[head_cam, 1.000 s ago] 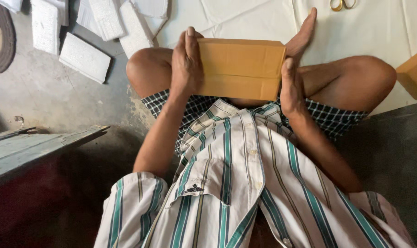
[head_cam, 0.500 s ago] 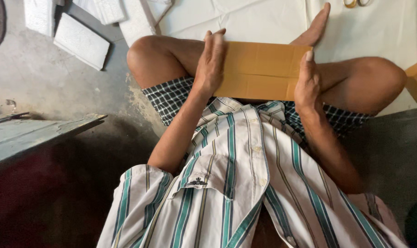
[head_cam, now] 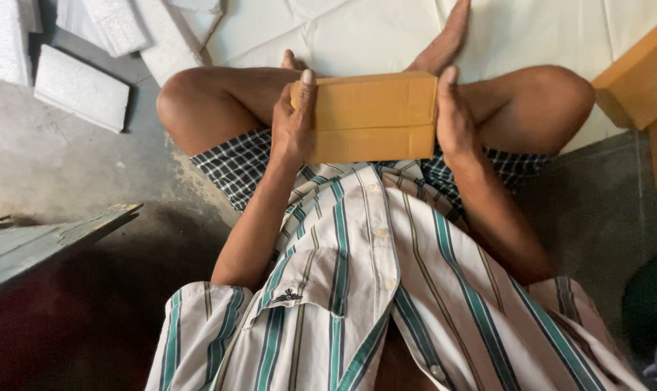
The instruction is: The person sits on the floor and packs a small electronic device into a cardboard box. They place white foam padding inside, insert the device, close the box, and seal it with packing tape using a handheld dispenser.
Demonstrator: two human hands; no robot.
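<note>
Item: flat brown cardboard box [head_cam: 372, 116], held above the crossed legs.
Left hand [head_cam: 294, 123]: grasping the box's left end.
Right hand [head_cam: 455, 119]: pressed flat on the right end.
Handling: likely light, stiff, crushable; best held by both ends.
Nearby: white foam blocks [head_cam: 82, 87].

You are sitting cross-legged on the floor of what looks like a small packing workshop. Bare grey concrete floor [head_cam: 68, 174] fills the left of the frame. White foam slabs [head_cam: 81, 87] lie stacked at upper left, a white padded sheet [head_cam: 357, 32] spreads across the top, and tan cardboard boxes [head_cam: 643, 76] sit at the right edge.
</note>
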